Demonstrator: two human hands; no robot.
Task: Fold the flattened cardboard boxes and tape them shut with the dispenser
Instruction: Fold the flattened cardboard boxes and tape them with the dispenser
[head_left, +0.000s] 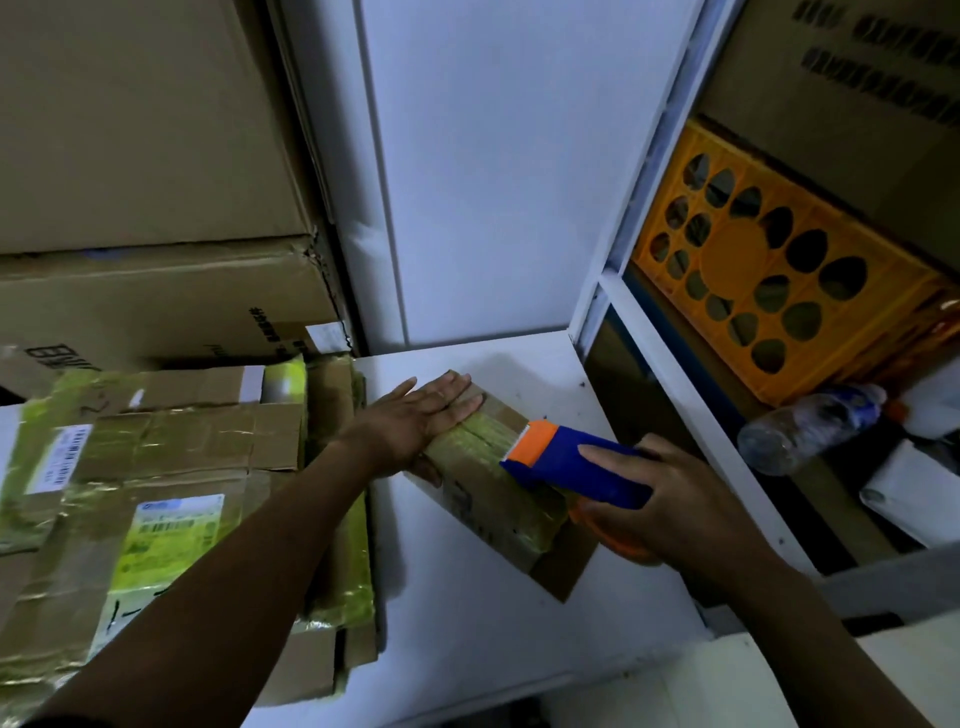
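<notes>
Cardboard, small brown folded box (488, 483) with yellowish tape, sits on white tabletop (467, 613). Left hand (421, 415) presses flat, fingers straight, on its far end. Right hand (670, 499) grips blue-and-orange tape dispenser (566, 462) on the box top. Probably light, stiff; brace it by the ends.

A small brown cardboard box (483, 467) is matt board, its top banded with glossy, wrinkled yellowish tape (467, 441). The blue and orange plastic tape dispenser (561, 470) is smooth with a dull sheen. The white tabletop (467, 649) looks smooth and matt. A stack of flattened brown cardboard boxes (171, 457) carries shiny crinkled tape and paper labels (166, 525). An orange perforated plastic crate (769, 270) is matt; a clear plastic bottle (810, 431) glints.
</notes>
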